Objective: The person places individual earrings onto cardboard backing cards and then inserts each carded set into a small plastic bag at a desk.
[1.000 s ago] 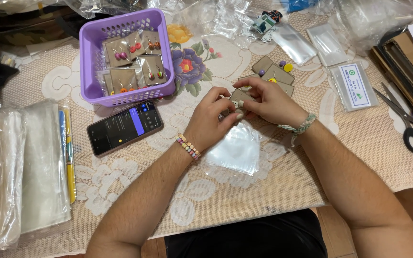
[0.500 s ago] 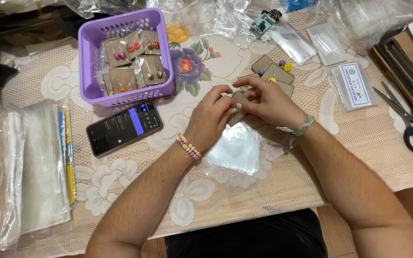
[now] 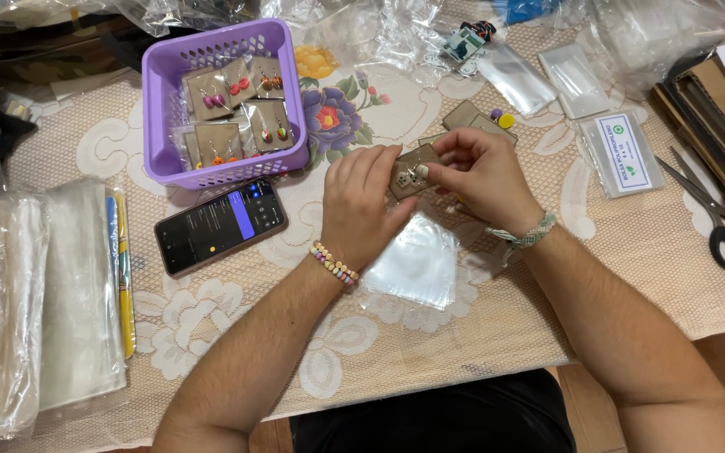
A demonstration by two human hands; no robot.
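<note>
Earring card [image 3: 411, 170]: small brown card with pale earrings on it, held up between both hands above the middle of the table, toward its far edge.
Clear bags, left edge [image 3: 39, 294]: I see a stack of them lying flat at the table's left edge, with a yellow pen [image 3: 125, 277] just beside.
Purple basket [image 3: 159, 126]: near the far left corner, holding more brown cards with coloured earrings.
Phone [image 3: 220, 225]: screen lit, lying just in front of the basket.
Left hand [image 3: 364, 205]: I have its fingers curled against the card's left side, pinching it; a bead bracelet [image 3: 335, 262] sits on the wrist.
Flat clear bag [image 3: 413, 262]: on the lace cloth below the hands, nearer the front edge.
Right hand [image 3: 487, 174]: thumb and fingertips closed on the card's right edge, where a pale earring sits.
Loose cards [image 3: 476, 117]: just behind the right hand.
Labelled packet [image 3: 623, 153]: right of the hands.
Scissors [image 3: 719, 218]: by the right edge.
</note>
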